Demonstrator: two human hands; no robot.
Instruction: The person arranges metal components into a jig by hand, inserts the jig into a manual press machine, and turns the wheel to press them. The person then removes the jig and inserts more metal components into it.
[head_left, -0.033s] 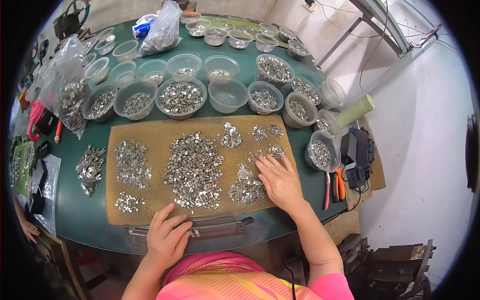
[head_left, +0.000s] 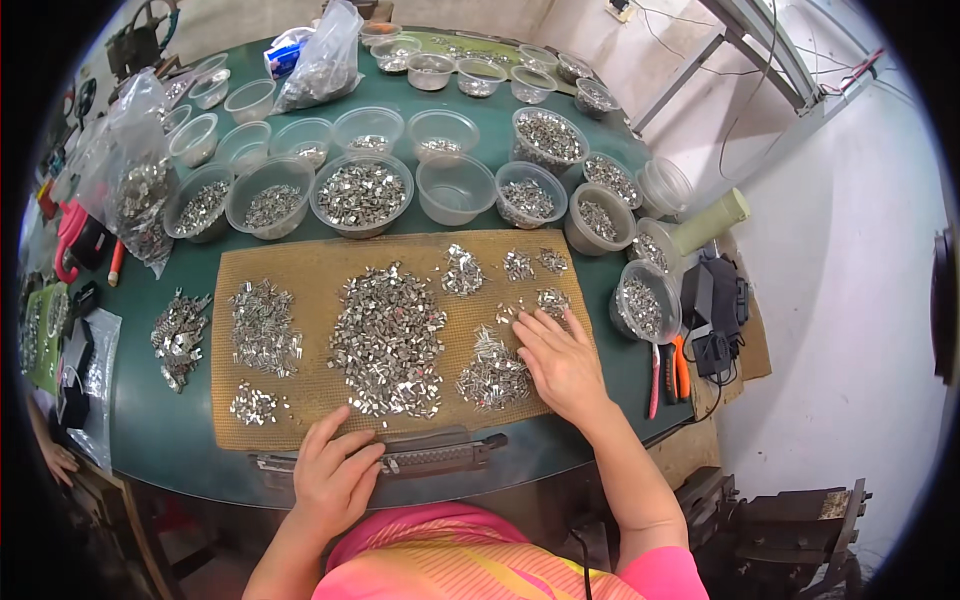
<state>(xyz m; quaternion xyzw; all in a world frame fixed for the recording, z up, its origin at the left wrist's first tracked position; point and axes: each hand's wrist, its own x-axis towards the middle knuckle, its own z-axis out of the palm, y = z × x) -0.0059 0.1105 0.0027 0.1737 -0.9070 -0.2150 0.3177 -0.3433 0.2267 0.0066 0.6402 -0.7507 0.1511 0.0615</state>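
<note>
A tan ribbed mat (head_left: 315, 400) lies on the green table with several heaps of small silvery metal pieces on it. My left hand (head_left: 335, 472) rests at the mat's front edge, fingers spread, just below the large middle heap (head_left: 388, 340) and over a dark metal strip (head_left: 440, 457). On the mat's right side, my right hand (head_left: 562, 368) lies flat with fingers stretched out, beside a heap of slim metal pieces (head_left: 493, 375). Its fingertips reach a smaller heap (head_left: 551, 300). Neither hand visibly holds anything. At the mat's left lie a long heap (head_left: 265, 328) and a small one (head_left: 254, 404).
Clear plastic tubs, one of them a bare tub (head_left: 455, 190), line the mat's far side. A tub of parts (head_left: 645, 305) and orange-handled pliers (head_left: 682, 370) sit at right. Another metal pile (head_left: 181, 338) and a filled plastic bag (head_left: 145, 195) lie left. Another person's hand (head_left: 60, 460) shows far left.
</note>
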